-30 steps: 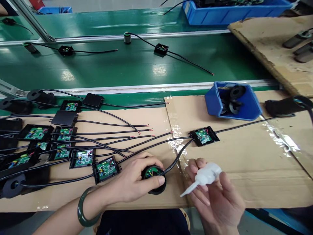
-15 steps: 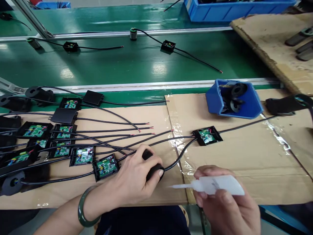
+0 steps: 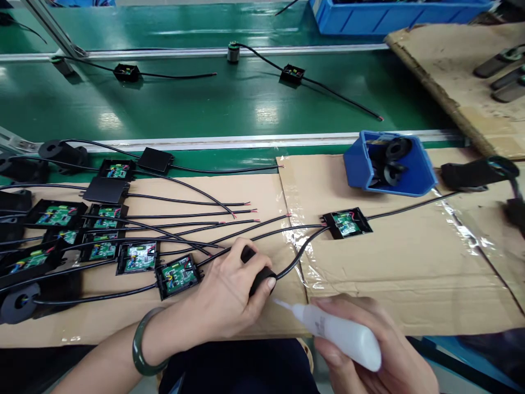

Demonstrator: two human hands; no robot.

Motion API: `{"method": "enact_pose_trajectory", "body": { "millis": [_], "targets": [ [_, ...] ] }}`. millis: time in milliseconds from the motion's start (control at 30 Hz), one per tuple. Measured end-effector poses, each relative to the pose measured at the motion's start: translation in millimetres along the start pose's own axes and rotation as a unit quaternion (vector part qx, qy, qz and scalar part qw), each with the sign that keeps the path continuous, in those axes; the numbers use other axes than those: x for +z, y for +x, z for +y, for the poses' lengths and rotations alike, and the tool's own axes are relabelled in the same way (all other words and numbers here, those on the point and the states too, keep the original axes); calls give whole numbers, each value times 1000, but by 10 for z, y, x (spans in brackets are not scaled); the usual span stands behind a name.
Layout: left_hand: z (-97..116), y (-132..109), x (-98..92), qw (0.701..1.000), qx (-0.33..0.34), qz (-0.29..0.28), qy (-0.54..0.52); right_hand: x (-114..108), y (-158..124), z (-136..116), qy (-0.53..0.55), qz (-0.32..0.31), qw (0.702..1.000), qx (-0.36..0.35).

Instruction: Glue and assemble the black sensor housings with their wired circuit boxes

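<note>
My left hand [image 3: 229, 293] is closed around a round black housing [image 3: 258, 276] near the front edge of the cardboard mat [image 3: 410, 262]. A black cable [image 3: 301, 251] runs from the housing to an open black box with a green circuit board [image 3: 346, 223]. My right hand [image 3: 373, 350] grips a white glue tube [image 3: 340, 335], and its nozzle tip points left, close to the housing and my left fingertips. A green bangle [image 3: 141, 350] sits on my left wrist.
Several open boxes with green boards and black cables [image 3: 102, 241] lie at the left. A small blue bin [image 3: 389, 164] of black round parts stands at the back right. Behind runs a green conveyor [image 3: 229, 104] carrying wired units. A black tool [image 3: 476, 172] lies at the far right.
My right hand turned the glue tube over and brought its nozzle down and left towards the housing. My left hand tipped the housing, hiding its green inside.
</note>
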State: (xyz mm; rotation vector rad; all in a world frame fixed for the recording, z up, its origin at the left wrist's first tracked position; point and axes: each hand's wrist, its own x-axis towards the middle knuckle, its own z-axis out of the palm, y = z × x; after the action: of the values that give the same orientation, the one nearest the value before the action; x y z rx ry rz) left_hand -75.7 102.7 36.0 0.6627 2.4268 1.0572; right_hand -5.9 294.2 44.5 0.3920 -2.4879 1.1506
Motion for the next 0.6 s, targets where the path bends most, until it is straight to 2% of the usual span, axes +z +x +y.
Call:
{"method": "enact_pose_trajectory", "body": {
  "millis": [100,600],
  "targets": [
    [11,9,-2,1000,-10,-8,14,-10,87,1,-9,9,999,-44],
    [53,64,-39,998,-43,-37,28,43,169,-36,-14,11,999,-38]
  ]
}}
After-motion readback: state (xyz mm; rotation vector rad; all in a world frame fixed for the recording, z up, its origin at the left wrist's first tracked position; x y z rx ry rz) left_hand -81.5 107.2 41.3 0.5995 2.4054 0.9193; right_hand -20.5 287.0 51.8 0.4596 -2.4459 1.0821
